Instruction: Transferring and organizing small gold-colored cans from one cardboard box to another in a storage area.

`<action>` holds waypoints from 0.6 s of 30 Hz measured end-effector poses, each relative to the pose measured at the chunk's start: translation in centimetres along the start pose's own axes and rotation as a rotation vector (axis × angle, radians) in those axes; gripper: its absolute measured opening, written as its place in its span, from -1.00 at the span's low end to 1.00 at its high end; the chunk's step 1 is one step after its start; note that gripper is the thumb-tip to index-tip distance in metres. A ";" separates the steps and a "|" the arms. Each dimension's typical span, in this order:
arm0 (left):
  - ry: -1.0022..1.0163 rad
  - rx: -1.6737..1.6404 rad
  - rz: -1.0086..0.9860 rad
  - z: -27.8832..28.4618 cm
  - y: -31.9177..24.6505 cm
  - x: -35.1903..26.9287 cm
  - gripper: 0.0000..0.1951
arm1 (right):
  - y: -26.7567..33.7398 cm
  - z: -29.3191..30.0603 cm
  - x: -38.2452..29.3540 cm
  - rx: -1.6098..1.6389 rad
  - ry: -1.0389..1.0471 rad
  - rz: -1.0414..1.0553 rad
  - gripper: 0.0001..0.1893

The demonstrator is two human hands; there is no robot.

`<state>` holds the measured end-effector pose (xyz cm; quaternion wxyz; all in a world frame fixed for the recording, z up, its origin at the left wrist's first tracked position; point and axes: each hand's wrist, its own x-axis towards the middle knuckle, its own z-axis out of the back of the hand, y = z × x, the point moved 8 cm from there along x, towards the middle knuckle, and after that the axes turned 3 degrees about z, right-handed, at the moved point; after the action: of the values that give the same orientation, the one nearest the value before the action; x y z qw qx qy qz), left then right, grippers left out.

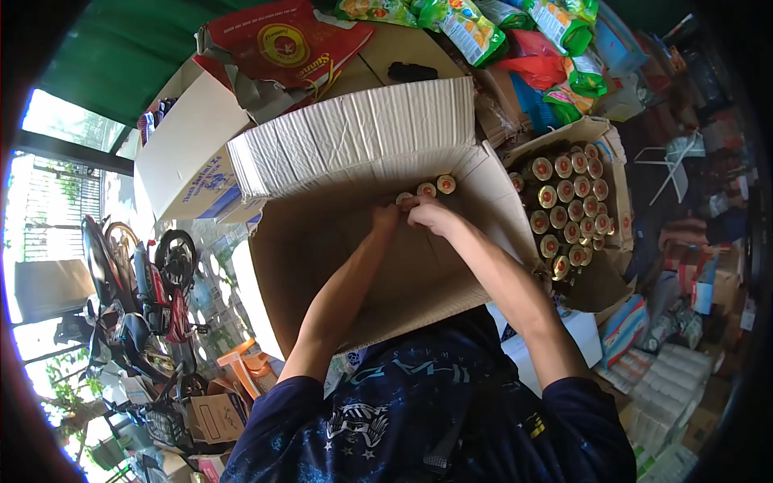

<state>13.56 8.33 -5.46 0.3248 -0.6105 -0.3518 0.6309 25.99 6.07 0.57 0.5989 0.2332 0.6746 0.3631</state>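
Observation:
Inside the large cardboard carton (338, 265) in front of me, several round gold-topped containers stand along the far wall near its right corner. My left hand (386, 216) and my right hand (430, 214) meet at the leftmost gold-topped container (404, 197), fingers curled at its top. Their fingertips and its lower part are partly hidden. Just right of it stand a second gold-topped container (426, 189) and a third gold-topped container (445, 183), each with a red mark on its lid. To the right, an opened cardboard box (613, 142) holds many matching gold-topped containers (565, 191).
A white carton (187, 145) stands beyond the left side. Past the raised flap (362, 130) lie red packaging (284, 45), a black object (412, 72) and green snack pouches (468, 30). Motorbikes (151, 290) and an orange plastic stool (244, 362) are at left; wrapped packs (670, 386) are stacked at right.

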 end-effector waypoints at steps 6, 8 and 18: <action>0.024 0.035 -0.012 0.0 1.3 1.4 -0.69 | 5.0 -2.4 -8.3 -0.848 0.159 0.231 -0.41; 0.005 0.039 0.010 0.2 2.1 1.9 -0.71 | 6.1 -3.5 -11.9 -0.798 0.242 0.308 -0.43; 0.000 0.318 -0.040 1.6 0.4 1.4 -0.59 | 10.0 0.7 -26.3 -0.296 -0.023 0.555 -0.59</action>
<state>11.90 9.18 -6.53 0.4298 -0.5442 -0.2596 0.6722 30.02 -7.23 25.04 0.5119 0.3227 0.5185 0.6042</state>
